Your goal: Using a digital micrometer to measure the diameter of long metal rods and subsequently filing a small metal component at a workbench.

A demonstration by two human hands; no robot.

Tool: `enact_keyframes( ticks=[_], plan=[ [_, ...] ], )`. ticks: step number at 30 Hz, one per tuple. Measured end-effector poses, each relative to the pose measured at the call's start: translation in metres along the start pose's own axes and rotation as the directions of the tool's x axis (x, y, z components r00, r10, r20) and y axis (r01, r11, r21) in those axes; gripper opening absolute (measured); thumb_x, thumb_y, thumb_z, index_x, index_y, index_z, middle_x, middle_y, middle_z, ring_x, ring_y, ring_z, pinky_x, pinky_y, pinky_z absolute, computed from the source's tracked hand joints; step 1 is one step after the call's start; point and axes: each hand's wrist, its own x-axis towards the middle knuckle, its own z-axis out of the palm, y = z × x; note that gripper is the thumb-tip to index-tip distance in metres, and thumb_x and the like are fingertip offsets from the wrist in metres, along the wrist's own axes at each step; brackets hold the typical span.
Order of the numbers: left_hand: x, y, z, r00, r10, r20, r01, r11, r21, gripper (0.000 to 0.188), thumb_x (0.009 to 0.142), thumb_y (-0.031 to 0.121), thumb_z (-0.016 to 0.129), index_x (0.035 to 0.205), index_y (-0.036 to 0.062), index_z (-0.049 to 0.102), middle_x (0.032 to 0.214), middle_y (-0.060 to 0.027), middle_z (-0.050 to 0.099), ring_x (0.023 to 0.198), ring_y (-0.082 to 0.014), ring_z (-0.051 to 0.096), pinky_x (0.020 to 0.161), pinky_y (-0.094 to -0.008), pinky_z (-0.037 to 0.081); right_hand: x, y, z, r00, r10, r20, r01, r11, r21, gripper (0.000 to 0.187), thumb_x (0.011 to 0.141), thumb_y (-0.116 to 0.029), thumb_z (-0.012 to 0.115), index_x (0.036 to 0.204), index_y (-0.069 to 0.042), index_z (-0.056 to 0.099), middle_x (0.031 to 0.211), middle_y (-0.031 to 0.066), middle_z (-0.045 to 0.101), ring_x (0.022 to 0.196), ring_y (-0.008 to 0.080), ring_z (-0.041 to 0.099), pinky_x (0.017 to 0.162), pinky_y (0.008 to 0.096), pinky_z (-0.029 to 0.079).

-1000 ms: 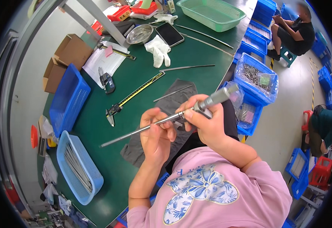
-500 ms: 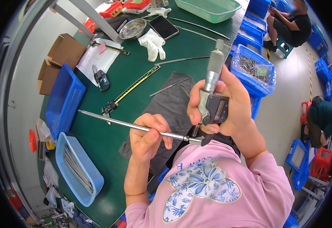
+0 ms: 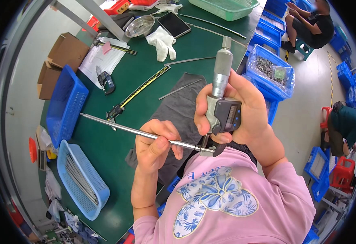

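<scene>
A long slim metal rod [image 3: 121, 126] is pinched between the thumb and fingers of my left hand [image 3: 154, 145]. It slants from the blue basket's side down to the right. Wrapped around a digital micrometer [image 3: 225, 112] is my right hand [image 3: 247, 110], with the thimble pointing up and the small display facing me. The rod's right end lies at the micrometer's frame, by its spindle; whether the jaws touch it I cannot tell. Below my hands a grey cloth [image 3: 182, 95] covers part of the green table [image 3: 133, 87], with a thin rod [image 3: 180, 89] lying on it.
At the left stand a blue basket [image 3: 66, 103] and a light-blue basket [image 3: 104, 189] holding several rods. Further back lie a caliper [image 3: 139, 92], a white glove [image 3: 161, 42], a phone [image 3: 174, 24] and a metal bowl [image 3: 140, 26]. Blue crates [image 3: 269, 34] line the right; two people sit beyond.
The micrometer has moved a little left and down, bringing its spindle over the rod's right end. My left hand still holds the rod, shifted slightly left.
</scene>
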Motion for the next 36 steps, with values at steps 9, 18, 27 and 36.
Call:
enact_keyframes(
  ticks=[9, 18, 27, 36],
  plan=[
    [-0.0009, 0.0002, -0.0010, 1.000, -0.015, -0.020, 0.016, 0.998, 0.053, 0.014, 0.084, 0.011, 0.052, 0.085, -0.0030, 0.049, 0.070, -0.0140, 0.051, 0.056, -0.0178, 0.054, 0.049, -0.0268, 0.047, 0.0004, 0.0007, -0.0019, 1.000, 0.010, 0.015, -0.011, 1.000, 0.011, 0.067, 0.088, -0.050, 0.019, 0.083, 0.008, 0.052, 0.068, 0.0261, 0.055, 0.046, 0.0228, 0.051, 0.031, 0.0234, 0.038],
    [-0.0005, -0.0001, -0.0008, 0.999, -0.020, -0.034, 0.021, 0.999, 0.048, 0.015, 0.083, 0.012, 0.052, 0.084, -0.0033, 0.049, 0.070, -0.0138, 0.051, 0.055, -0.0174, 0.054, 0.048, -0.0258, 0.047, 0.0003, 0.0008, -0.0014, 1.000, -0.011, 0.005, 0.011, 0.998, -0.054, 0.068, 0.087, -0.052, 0.020, 0.083, 0.008, 0.052, 0.068, 0.0267, 0.055, 0.043, 0.0220, 0.050, 0.032, 0.0228, 0.038],
    [-0.0010, 0.0006, -0.0008, 1.000, -0.015, -0.025, 0.017, 0.997, 0.080, 0.015, 0.083, 0.011, 0.053, 0.084, -0.0037, 0.050, 0.071, -0.0143, 0.052, 0.054, -0.0171, 0.053, 0.048, -0.0256, 0.047, 0.0020, 0.0008, -0.0020, 0.999, 0.033, -0.009, -0.034, 0.997, -0.068, 0.070, 0.085, -0.056, 0.022, 0.080, 0.007, 0.053, 0.066, 0.0256, 0.056, 0.037, 0.0199, 0.046, 0.029, 0.0224, 0.035],
    [0.0000, 0.0000, -0.0009, 0.999, -0.014, -0.039, 0.016, 0.998, 0.067, 0.015, 0.083, 0.011, 0.052, 0.083, -0.0042, 0.050, 0.069, -0.0146, 0.052, 0.053, -0.0171, 0.053, 0.049, -0.0255, 0.047, 0.0015, 0.0034, -0.0063, 1.000, 0.018, -0.009, -0.018, 1.000, -0.014, 0.067, 0.086, -0.053, 0.022, 0.083, 0.007, 0.052, 0.067, 0.0247, 0.055, 0.044, 0.0213, 0.050, 0.030, 0.0230, 0.036]
  ],
)
